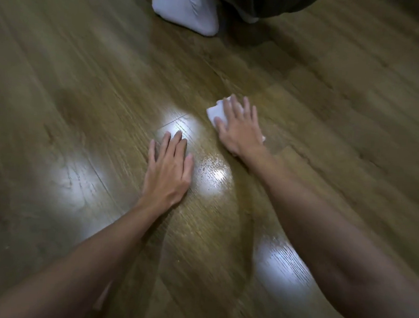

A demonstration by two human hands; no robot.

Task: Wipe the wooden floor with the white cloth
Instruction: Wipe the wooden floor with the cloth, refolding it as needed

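Wooden floor [84,76] fills nearly the whole head view, its brown planks running on a slant, with bright patches of reflected light near the middle. I see the white cloth [216,113] bunched flat on the boards a little right of centre, and my right hand [239,128] lies on top of it with fingers spread and straight, pressing it down rather than gripping it. My left hand [168,170] rests flat and bare on the floor just beside, fingers straight, holding nothing and seemingly bracing me. Between the two hands a glossy, speckled strip looks damp, so I judge that this stretch has been wiped and the work is under way. The boards to the far left and right look duller and dry, so much of the floor seems left to do. At the top edge stands another person's foot in a white sock [188,12].
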